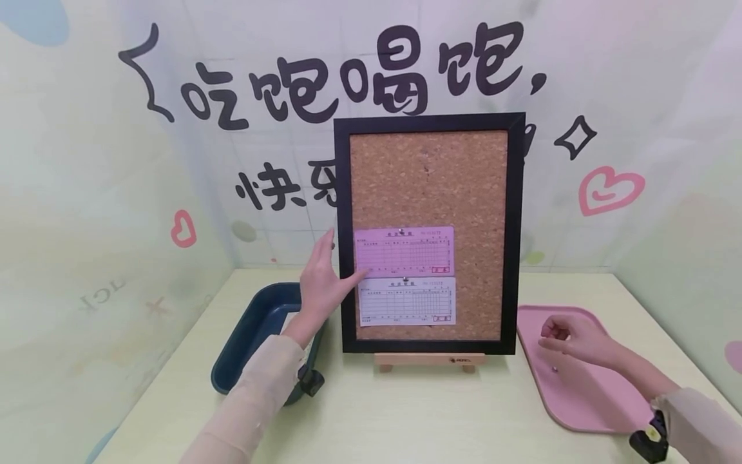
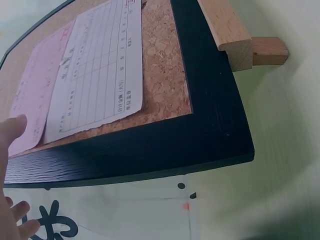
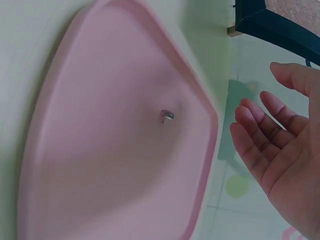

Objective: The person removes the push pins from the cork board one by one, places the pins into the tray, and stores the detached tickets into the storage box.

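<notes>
A cork board (image 1: 429, 180) in a black frame stands upright on a small wooden easel. Two form slips hang on its lower left: a pink slip (image 1: 404, 251) above a white slip (image 1: 408, 301), each with a pin at its top edge. Beside the board's left edge is my left hand (image 1: 326, 278), thumb stretched across the frame to the pink slip and fingers extended outside the frame. My right hand (image 1: 576, 338) hovers over the pink tray (image 1: 597, 406), fingers loosely bent with nothing between them. One small silver pin (image 3: 167, 116) lies on that tray.
A dark blue basin (image 1: 234, 361) with paper inside stands left of the board, under my left forearm. The easel's wooden ledge (image 1: 429, 361) juts forward below the frame. Behind everything hangs a printed backdrop (image 1: 278, 38) with large black characters.
</notes>
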The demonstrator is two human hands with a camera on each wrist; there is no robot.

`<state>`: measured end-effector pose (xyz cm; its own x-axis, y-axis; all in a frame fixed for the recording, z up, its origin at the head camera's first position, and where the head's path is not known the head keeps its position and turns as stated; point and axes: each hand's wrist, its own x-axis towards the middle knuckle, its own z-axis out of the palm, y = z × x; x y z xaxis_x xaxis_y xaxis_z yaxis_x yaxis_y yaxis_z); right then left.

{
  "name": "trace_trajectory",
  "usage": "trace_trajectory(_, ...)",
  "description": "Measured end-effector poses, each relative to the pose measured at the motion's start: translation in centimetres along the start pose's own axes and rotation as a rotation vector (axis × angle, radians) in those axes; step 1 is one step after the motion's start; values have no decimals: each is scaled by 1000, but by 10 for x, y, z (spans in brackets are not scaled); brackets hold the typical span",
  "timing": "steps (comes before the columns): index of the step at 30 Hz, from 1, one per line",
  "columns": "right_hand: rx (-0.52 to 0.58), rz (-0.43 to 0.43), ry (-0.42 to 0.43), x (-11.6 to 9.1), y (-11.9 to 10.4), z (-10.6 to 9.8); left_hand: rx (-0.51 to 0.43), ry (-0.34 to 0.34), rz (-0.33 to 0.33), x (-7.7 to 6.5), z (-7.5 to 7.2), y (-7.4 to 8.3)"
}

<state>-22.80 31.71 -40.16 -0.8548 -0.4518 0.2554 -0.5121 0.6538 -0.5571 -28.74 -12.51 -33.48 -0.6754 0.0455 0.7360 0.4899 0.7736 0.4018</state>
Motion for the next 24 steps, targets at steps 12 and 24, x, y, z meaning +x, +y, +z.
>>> trace_trajectory(12,-12,138,-17,17,-23,-11,-70,-58,7,4,14,-8)
trace_trajectory(24,37,2,17,52,-56,-26,-74,-53,14,4,19,-9)
